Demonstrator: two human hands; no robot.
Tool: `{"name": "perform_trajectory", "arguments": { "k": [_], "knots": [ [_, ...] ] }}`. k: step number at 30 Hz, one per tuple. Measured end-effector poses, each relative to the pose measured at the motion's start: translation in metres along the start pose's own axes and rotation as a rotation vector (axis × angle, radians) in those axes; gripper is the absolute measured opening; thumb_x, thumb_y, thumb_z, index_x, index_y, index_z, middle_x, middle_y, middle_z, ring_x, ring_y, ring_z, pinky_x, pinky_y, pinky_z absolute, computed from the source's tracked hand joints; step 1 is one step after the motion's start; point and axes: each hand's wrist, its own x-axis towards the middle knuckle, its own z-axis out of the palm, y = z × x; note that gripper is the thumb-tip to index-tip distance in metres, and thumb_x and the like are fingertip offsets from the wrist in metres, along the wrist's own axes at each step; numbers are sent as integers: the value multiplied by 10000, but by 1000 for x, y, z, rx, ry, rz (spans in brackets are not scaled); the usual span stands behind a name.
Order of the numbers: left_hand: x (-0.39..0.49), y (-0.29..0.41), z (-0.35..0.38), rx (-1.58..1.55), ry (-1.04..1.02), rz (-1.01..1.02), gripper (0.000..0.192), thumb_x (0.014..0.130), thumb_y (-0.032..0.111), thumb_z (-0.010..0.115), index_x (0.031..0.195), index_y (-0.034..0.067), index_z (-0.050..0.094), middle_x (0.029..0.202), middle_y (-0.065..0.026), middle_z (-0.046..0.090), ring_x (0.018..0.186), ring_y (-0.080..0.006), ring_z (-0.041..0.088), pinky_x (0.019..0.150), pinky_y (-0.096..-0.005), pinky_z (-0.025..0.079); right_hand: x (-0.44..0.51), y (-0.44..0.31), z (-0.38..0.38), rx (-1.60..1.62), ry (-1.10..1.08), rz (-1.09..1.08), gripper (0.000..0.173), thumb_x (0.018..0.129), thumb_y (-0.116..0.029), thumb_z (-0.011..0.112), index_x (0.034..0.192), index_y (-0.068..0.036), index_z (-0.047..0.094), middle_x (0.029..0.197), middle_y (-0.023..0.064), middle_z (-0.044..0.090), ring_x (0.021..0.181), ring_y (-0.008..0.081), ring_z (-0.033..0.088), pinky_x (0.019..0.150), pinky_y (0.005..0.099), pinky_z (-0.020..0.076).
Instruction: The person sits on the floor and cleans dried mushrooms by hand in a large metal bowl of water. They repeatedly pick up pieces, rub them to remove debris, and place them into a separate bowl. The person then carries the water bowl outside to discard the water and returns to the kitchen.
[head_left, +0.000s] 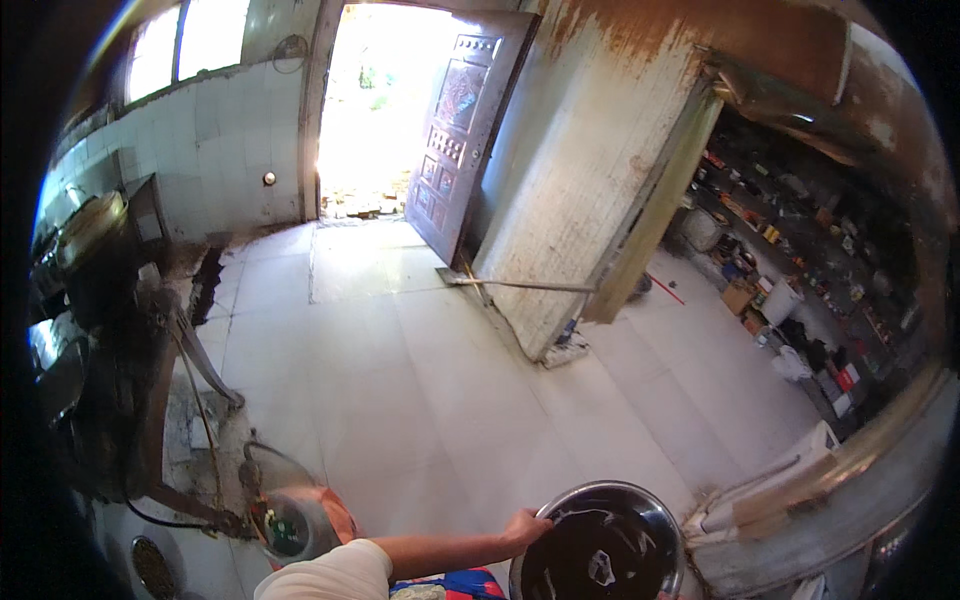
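Observation:
My left hand (527, 531) grips the left rim of a round stainless steel basin (671, 517) at the bottom of the view. Dark liquid (577, 547) fills much of the basin, with pale reflections on its surface. The basin is in front of my body, and its lower edge is cut off by the frame. My left arm reaches across from a light short sleeve (337, 574). My right hand is out of view.
A gas cylinder (289, 529) with a hose stands at lower left, beside a dark stove stand (112, 420). Ahead, a carved door (450, 142) stands ajar by a bright doorway. A hoe (525, 285) lies against the wall's foot. Cluttered shelves (795, 247) line the right room.

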Motion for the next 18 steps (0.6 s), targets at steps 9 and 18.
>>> {"name": "perform_trajectory", "arguments": {
  "k": [9, 18],
  "knots": [
    [179, 148, -155, -316, 309, 20, 233, 667, 133, 570, 845, -15, 595, 702, -87, 579, 605, -168, 538, 558, -312, 444, 123, -283, 273, 63, -252, -242, 233, 509, -120, 653, 615, 49, 533, 558, 138, 529, 531, 250, 512, 525, 353, 402],
    [359, 268, -327, -546, 589, 97, 247, 632, 88, 577, 849, -31, 560, 727, -91, 579, 634, -183, 557, 599, -295, 465, 178, -555, 529, 154, -520, -387, 237, 527, -102, 647, 685, 57, 568, 576, 127, 550, 534, 181, 509, 541, 326, 418]
  ]
}}
